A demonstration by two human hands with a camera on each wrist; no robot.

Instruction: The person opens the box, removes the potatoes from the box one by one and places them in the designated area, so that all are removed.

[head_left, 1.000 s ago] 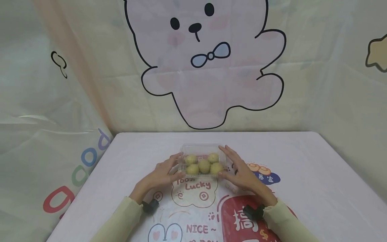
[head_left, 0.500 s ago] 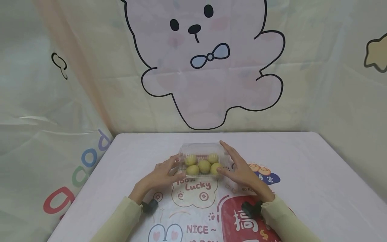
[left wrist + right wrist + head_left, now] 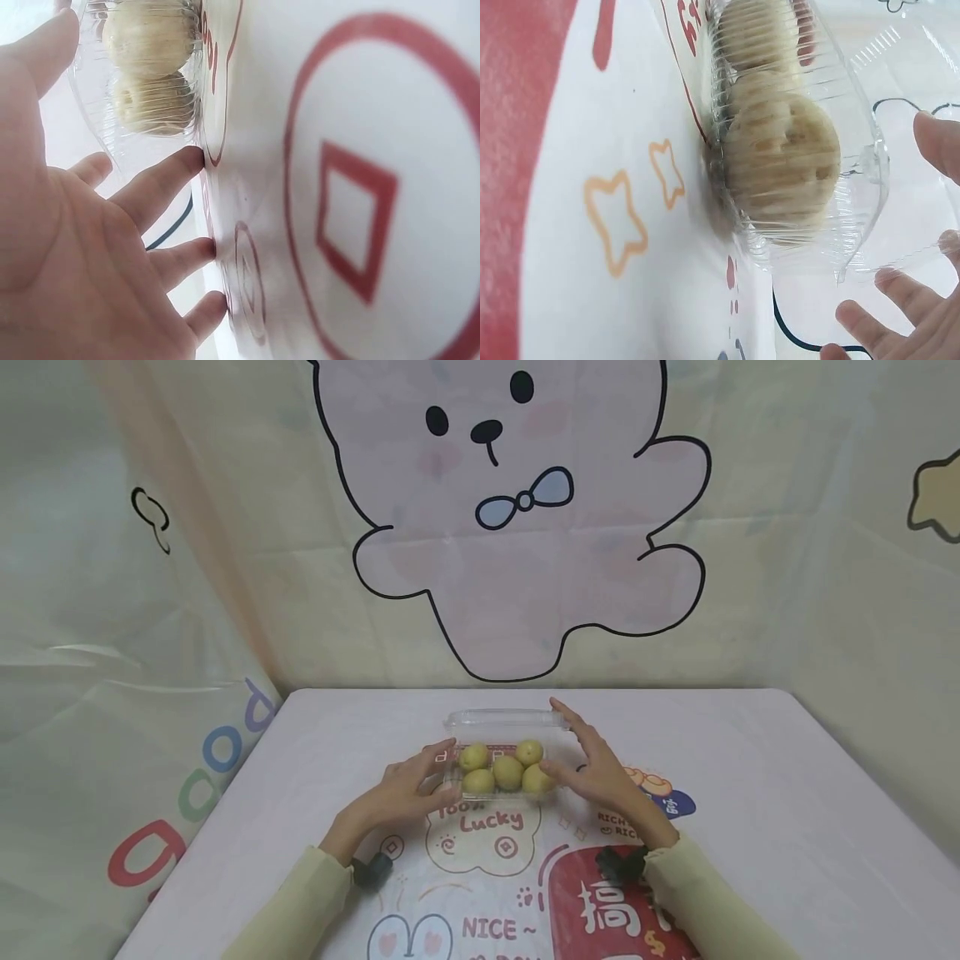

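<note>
A clear plastic clamshell box [image 3: 495,797] sits on the table, holding several round yellow-green fruits [image 3: 507,773]. Its lid [image 3: 507,718] stands raised at the back, seen nearly edge-on. On the left side my left hand [image 3: 408,787] lies with spread fingers and its thumb by the front corner; in the left wrist view, fingertips of this left hand [image 3: 90,247] meet the tabletop. My right hand [image 3: 600,775] is at the right side, fingers extended up to the lid's right end, thumb near the box's right edge. Exact finger contact with the lid is unclear.
A white table [image 3: 750,752] with printed drawings and lettering lies under the box. Behind it hangs a curtain [image 3: 750,593] with a cartoon bear. Dark wrist devices [image 3: 372,871] sit at both wrists.
The lid has swung up and back from over the fruits. My right hand has moved slightly up with it, fingers reaching farther back. The left hand has barely moved.
</note>
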